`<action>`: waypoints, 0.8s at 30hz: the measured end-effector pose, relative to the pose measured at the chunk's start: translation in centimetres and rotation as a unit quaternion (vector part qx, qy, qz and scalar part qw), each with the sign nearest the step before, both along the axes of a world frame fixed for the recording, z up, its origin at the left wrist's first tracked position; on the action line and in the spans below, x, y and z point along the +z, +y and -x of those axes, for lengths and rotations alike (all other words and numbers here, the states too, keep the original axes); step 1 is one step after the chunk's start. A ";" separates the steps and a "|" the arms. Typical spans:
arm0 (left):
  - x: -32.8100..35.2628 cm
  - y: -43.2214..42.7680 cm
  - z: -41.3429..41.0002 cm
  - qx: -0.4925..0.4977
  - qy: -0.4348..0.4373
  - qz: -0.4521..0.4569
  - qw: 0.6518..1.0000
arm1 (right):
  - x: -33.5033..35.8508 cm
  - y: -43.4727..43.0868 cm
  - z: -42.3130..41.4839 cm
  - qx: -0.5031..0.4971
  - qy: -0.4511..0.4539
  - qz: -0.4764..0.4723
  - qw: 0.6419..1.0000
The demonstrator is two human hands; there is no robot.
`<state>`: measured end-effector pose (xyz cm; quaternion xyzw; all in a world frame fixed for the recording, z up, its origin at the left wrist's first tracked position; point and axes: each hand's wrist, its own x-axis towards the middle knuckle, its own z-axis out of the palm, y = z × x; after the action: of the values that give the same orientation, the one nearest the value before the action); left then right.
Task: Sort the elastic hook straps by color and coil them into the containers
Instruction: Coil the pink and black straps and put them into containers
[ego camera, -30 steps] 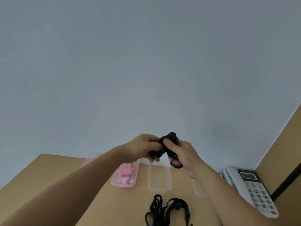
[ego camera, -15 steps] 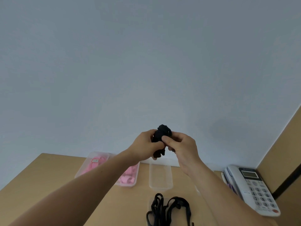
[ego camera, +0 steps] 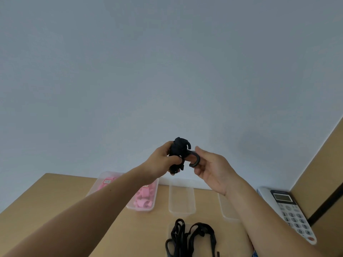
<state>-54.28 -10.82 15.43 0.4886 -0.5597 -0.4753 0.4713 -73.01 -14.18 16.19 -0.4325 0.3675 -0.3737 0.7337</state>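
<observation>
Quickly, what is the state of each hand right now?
Left hand: closed, gripping the coiled black strap.
Right hand: fingers loose at the strap's hook; whether it holds it cannot be told.

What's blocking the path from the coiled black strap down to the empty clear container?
Nothing visible. The left hand holds the coiled black strap in the air; the empty clear container sits on the table below, and the right hand is off to the side.
</observation>
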 end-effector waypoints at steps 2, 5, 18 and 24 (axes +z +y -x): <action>-0.3 0.2 -0.2 -0.013 0.002 -0.008 1.000 | 0.1 -0.1 0.2 0.029 0.015 -0.004 0.999; -0.6 0.6 0.2 -0.027 0.033 -0.033 0.999 | -0.2 -0.1 0.2 0.024 0.009 -0.008 1.000; -1.1 1.1 -1.1 -0.158 0.184 -0.173 0.955 | -1.8 1.1 -2.4 -0.072 0.062 0.147 0.985; -1.9 0.5 -1.4 -0.095 0.254 -0.181 0.945 | -2.6 1.4 -4.6 -0.130 0.172 0.238 0.947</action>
<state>-52.90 -10.33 13.50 0.3736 -0.3700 -0.7193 0.4540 -68.42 -12.75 13.60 -0.6011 0.4412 -0.4623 0.4799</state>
